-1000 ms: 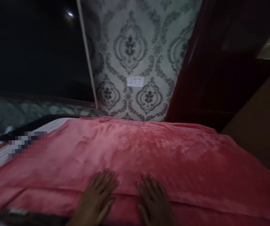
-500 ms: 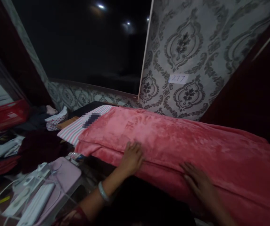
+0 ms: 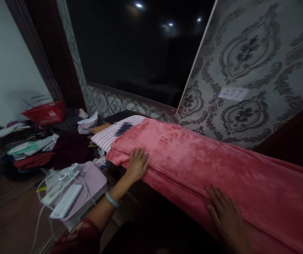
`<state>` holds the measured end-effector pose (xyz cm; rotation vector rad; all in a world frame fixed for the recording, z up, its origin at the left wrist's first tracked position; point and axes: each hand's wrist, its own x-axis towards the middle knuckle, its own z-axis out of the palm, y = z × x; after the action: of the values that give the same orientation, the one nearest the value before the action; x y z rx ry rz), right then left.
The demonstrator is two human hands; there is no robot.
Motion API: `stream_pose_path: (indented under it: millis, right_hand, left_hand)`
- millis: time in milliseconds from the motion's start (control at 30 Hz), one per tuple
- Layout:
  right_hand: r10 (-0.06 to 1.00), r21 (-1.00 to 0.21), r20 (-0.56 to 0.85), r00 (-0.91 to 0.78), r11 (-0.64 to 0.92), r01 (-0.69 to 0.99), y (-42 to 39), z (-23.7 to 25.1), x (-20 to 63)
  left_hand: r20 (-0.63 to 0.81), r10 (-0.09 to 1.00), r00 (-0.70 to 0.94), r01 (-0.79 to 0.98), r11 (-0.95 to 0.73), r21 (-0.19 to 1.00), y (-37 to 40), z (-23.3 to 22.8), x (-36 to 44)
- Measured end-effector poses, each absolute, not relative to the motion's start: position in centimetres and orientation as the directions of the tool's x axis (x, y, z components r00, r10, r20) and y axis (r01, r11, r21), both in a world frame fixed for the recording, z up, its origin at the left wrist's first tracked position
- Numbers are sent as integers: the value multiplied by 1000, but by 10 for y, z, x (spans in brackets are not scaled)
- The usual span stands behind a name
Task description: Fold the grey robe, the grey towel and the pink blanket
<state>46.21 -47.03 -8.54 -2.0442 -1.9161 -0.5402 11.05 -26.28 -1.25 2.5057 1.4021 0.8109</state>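
A long pink plush blanket (image 3: 193,148), folded lengthwise, stretches from the middle of the view to the right edge. My left hand (image 3: 137,165), with a bangle on its wrist, lies on the near left part of the blanket, fingers stretched out. Farther right, my right hand (image 3: 224,208) rests flat on the blanket near the fold line, its fingers extended. From under the blanket's left end a striped pillow-like cloth (image 3: 105,136) sticks out, with a pixelated patch over part of it.
At the left stands a pink box (image 3: 95,176) carrying a power strip (image 3: 61,183) and white cables. Behind it are piled clothes (image 3: 33,160) and a red bag (image 3: 45,113). A large dark television (image 3: 140,53) hangs on the patterned wall (image 3: 246,63), near a paper marked 277 (image 3: 233,93).
The view has turned left, so the scene sits farther right and more of the clothes shows. My left hand has moved left along the blanket, toward its striped end.
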Motion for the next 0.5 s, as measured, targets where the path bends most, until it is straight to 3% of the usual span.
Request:
stream_pose_path:
  millis: [67,133,167,233,300,500]
  right_hand:
    - [881,38,472,44,-70,997,-471,-89,465]
    - [874,21,484,46,-64,998,-472,-90,466]
    - [873,12,486,43,-56,998,-472,-91,466]
    - [873,-6,486,39,-41,999,-471,-91,465]
    - [874,-22,483,41,-35,999,-471,-91,464]
    - [860,-20,509,29,-22,1000,-471,-90,463]
  left_hand:
    - [437,885,161,668,-424,612,-251,-6,86]
    - [351,915,-200,394,-253,884,-240,-2,58]
    - [251,904,-347,224,-180,958,-236,-2,45]
    - [56,863,-502,-23,-78,997,-231,-2,24]
    - [-73,856,-512,-132,5,991,-229,-5,9]
    - [-375,867,-329,-419,221,881,-217,0,-4]
